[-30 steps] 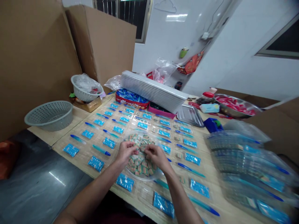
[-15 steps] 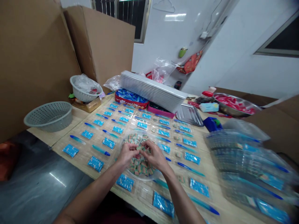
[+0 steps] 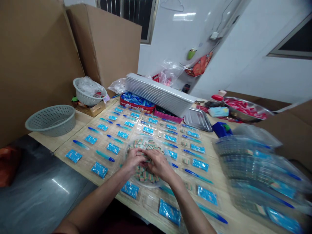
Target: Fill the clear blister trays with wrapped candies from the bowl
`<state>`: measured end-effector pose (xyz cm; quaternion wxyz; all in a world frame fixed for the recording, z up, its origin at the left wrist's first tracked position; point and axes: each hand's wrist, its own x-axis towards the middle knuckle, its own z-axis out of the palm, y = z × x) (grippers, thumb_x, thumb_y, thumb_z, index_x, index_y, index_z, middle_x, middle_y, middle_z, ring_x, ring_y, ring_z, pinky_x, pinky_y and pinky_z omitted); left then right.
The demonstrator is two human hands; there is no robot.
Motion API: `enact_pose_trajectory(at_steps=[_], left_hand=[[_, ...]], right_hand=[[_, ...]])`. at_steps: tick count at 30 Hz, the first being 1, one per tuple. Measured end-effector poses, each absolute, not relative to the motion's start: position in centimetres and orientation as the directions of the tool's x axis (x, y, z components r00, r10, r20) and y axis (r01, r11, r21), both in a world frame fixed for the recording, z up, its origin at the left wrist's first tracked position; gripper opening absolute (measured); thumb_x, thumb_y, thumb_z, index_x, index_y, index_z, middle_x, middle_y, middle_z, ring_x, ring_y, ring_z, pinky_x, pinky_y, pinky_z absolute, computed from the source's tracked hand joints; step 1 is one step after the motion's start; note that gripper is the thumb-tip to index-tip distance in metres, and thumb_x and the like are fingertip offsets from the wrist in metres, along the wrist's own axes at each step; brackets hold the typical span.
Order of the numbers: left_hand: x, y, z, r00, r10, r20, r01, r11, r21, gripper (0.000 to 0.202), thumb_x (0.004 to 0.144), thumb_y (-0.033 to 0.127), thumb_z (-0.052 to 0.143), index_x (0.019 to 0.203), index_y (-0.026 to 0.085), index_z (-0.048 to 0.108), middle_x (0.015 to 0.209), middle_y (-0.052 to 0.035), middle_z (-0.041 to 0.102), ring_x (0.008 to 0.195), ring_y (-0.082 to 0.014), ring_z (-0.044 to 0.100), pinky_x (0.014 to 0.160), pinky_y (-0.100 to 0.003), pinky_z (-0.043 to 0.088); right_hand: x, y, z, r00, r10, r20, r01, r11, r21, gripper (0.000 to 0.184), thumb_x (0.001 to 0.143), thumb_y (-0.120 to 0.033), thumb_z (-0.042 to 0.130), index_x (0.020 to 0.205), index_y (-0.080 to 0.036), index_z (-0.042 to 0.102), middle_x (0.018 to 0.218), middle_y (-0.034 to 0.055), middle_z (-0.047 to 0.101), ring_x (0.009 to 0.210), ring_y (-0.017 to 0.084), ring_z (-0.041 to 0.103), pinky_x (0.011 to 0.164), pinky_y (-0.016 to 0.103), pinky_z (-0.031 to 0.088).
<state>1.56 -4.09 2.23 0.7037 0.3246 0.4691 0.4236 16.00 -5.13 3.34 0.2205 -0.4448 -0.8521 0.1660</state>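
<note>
Head view: left hand (image 3: 133, 160), right hand (image 3: 159, 163) close together, cupped over small tan-and-green square pieces (image 3: 145, 174), heaped in round clear plastic tray (image 3: 148, 186) on tabletop (image 3: 48, 140). Pieces look light, stiff; pinch by edges. Grip: cannot tell.

**Bare arms, dark garment at the frame's edge**

On my feed, the left forearm (image 3: 92, 201) enters at seven o'clock and the right forearm (image 3: 187, 204) at five o'clock, both bare as far as the frame shows. The left hand (image 3: 133, 161) and right hand (image 3: 159, 164) are bare too. At six o'clock sits a dark garment (image 3: 114, 226), possibly maroon, though the shadow there makes it hard for me to judge.
</note>
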Motion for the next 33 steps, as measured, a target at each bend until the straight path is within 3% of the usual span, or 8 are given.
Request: enact_pose_trajectory(at_steps=[5, 9, 13, 16, 20, 24, 33], left_hand=[[1.7, -4.3, 2.4, 0.201, 0.898, -0.390, -0.280, 0.435, 0.856, 0.032, 0.049, 0.011, 0.065, 0.081, 0.013, 0.060, 0.062, 0.0005, 0.066, 0.054, -0.0140, 0.060, 0.048, -0.022, 0.048], [1.7, -4.5, 2.2, 0.180, 0.902, -0.393, -0.301, 0.431, 0.851, 0.032, 0.049, 0.012, 0.067, 0.081, 0.013, 0.061, 0.066, -0.0012, 0.068, 0.057, -0.0147, 0.062, 0.050, -0.022, 0.047], [1.7, -4.5, 2.2, 0.222, 0.870, -0.441, -0.336, 0.492, 0.803, 0.030, 0.048, 0.013, 0.065, 0.077, 0.013, 0.059, 0.058, 0.0007, 0.064, 0.049, -0.0148, 0.059, 0.049, -0.026, 0.048], [1.8, -4.3, 2.3, 0.255, 0.851, -0.458, -0.382, 0.524, 0.761, 0.028, 0.047, 0.012, 0.066, 0.074, 0.013, 0.061, 0.057, 0.0007, 0.063, 0.047, -0.0141, 0.058, 0.047, -0.025, 0.046], [2.7, -4.5, 2.6, 0.115, 0.885, -0.452, -0.530, 0.439, 0.725, 0.032, 0.045, 0.011, 0.070, 0.077, 0.013, 0.063, 0.063, 0.0004, 0.066, 0.053, -0.0134, 0.062, 0.053, -0.024, 0.047], [4.0, -5.1, 2.9, 0.031, 0.899, -0.438, -0.631, 0.357, 0.688, 0.033, 0.046, 0.013, 0.074, 0.078, 0.014, 0.063, 0.065, -0.0013, 0.068, 0.058, -0.0155, 0.064, 0.059, -0.026, 0.049], [4.4, -5.6, 2.3, -0.014, 0.880, -0.474, -0.627, 0.362, 0.690, 0.030, 0.044, 0.013, 0.076, 0.073, 0.013, 0.065, 0.064, -0.0017, 0.068, 0.058, -0.0125, 0.061, 0.055, -0.021, 0.046]], right_hand=[[15.9, -5.2, 3.2, -0.465, 0.845, 0.264, 0.669, 0.531, -0.520, 0.041, 0.070, -0.003, 0.056, 0.107, -0.019, 0.062, 0.100, 0.0083, 0.068, 0.095, 0.023, 0.060, 0.083, 0.034, 0.043], [15.8, -5.3, 2.8, -0.465, 0.833, 0.300, 0.644, 0.550, -0.531, 0.045, 0.071, -0.005, 0.058, 0.113, -0.020, 0.061, 0.100, 0.0075, 0.069, 0.094, 0.022, 0.061, 0.083, 0.035, 0.045], [15.9, -5.3, 3.0, -0.482, 0.824, 0.297, 0.637, 0.563, -0.526, 0.045, 0.072, -0.003, 0.057, 0.112, -0.022, 0.063, 0.094, 0.0054, 0.071, 0.090, 0.021, 0.063, 0.082, 0.033, 0.045], [16.1, -5.4, 3.5, -0.486, 0.820, 0.303, 0.626, 0.568, -0.534, 0.045, 0.075, -0.009, 0.060, 0.117, -0.023, 0.061, 0.101, 0.0052, 0.071, 0.094, 0.021, 0.063, 0.085, 0.034, 0.045], [15.8, -6.2, 3.2, -0.292, 0.866, 0.406, 0.729, 0.477, -0.492, 0.047, 0.075, -0.026, 0.066, 0.120, -0.018, 0.057, 0.114, 0.0109, 0.066, 0.105, 0.026, 0.060, 0.088, 0.038, 0.046], [14.5, -7.0, 1.7, -0.071, 0.861, 0.504, 0.860, 0.308, -0.406, 0.039, 0.078, -0.027, 0.058, 0.115, -0.014, 0.058, 0.103, 0.0136, 0.069, 0.095, 0.027, 0.063, 0.084, 0.040, 0.047], [13.7, -7.4, 0.5, 0.008, 0.820, 0.572, 0.892, 0.252, -0.374, 0.029, 0.083, -0.021, 0.048, 0.107, -0.014, 0.063, 0.096, 0.0122, 0.072, 0.088, 0.024, 0.066, 0.078, 0.035, 0.050]])
